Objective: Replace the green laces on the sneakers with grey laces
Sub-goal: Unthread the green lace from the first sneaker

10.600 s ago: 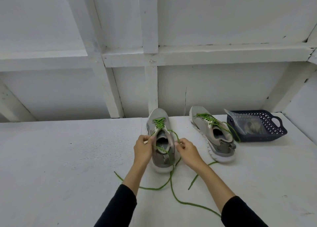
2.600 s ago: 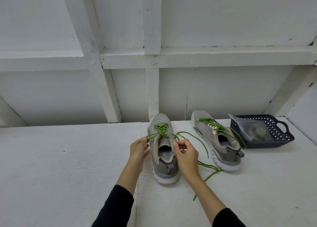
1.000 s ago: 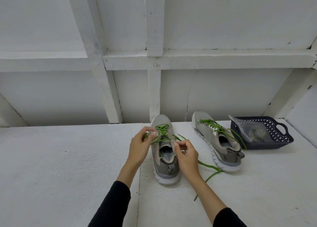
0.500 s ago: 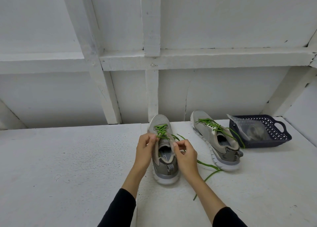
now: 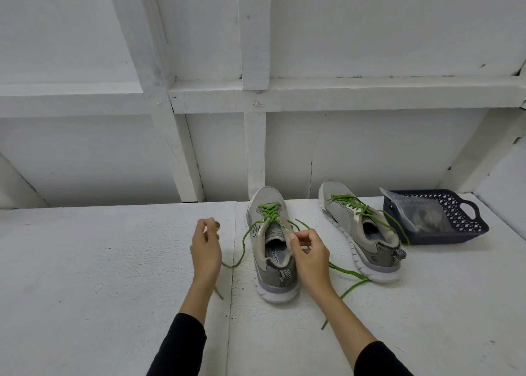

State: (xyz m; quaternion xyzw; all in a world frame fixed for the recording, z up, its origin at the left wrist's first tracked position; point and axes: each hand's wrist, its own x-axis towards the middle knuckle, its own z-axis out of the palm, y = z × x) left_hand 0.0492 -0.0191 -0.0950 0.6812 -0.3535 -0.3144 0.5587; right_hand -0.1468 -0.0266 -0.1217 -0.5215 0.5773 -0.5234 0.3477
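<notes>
Standing on the white table (image 5: 85, 262) with its toe toward the wall, the near shoe (image 5: 271, 242) serves as the landmark; its green lace (image 5: 269, 211) is crossed only through the eyelets nearest the toe, and the eyelets nearer the collar carry no lace; one free run of the lace leaves the shoe's left side, sags to the table and rises to the left hand (image 5: 205, 249); the left hand, left of the shoe and raised off the table, pinches that end between thumb and fingertips, and a short tail hangs below the wrist; the right hand (image 5: 308, 252), at the shoe's right collar edge, pinches the other run of the lace between thumb and forefinger, with its remaining fingers curled; this run trails right of the shoe across the table and ends nearer the camera; both forearms wear black sleeves (image 5: 182, 347).

The second shoe (image 5: 363, 229) stands right of the near shoe, apart from it, toe also toward the wall; its green lace is threaded along the full row, with loose ends draped over its right side.

A dark basket (image 5: 466, 219) stands further right, just beyond the second shoe; a clear bag (image 5: 412, 213) lies in it; its contents cannot be told.
</notes>
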